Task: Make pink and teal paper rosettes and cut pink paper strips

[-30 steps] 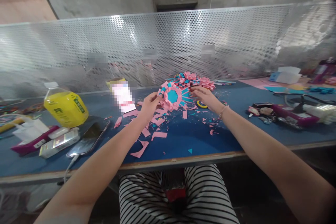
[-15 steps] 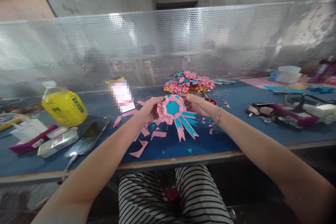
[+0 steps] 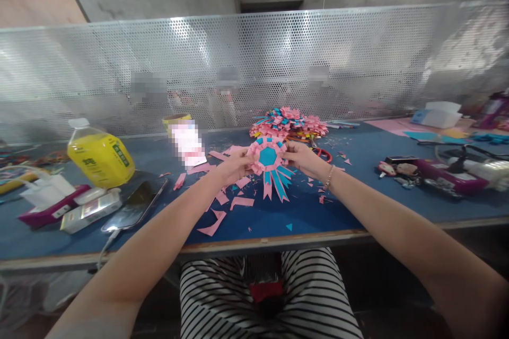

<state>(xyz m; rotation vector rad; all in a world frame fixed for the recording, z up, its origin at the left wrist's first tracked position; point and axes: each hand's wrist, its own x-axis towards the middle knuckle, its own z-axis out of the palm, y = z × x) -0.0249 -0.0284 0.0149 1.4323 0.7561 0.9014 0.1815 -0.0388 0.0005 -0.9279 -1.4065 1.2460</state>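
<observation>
Blue tabletop (image 3: 342,217), perforated metal screen (image 3: 369,53) along its far side. Left hand (image 3: 236,163): fingers pinching left edge of pink-and-blue paper rosette (image 3: 268,155). Right hand (image 3: 299,158): fingertips closed on its right edge. Rosette sits between both hands, blue center facing camera, forked tails (image 3: 280,183) pointing down; can't tell if tails touch tabletop. Pink paper scraps (image 3: 242,202) left of rosette and nearer the wearer. Pile of similar rosettes (image 3: 288,122) behind it. Bottle of yellow liquid (image 3: 104,159) well left of rosette.

Pink-and-blue rosette (image 3: 268,157), blue tabletop (image 3: 254,223), black-and-white striped trousers (image 3: 314,286)
</observation>
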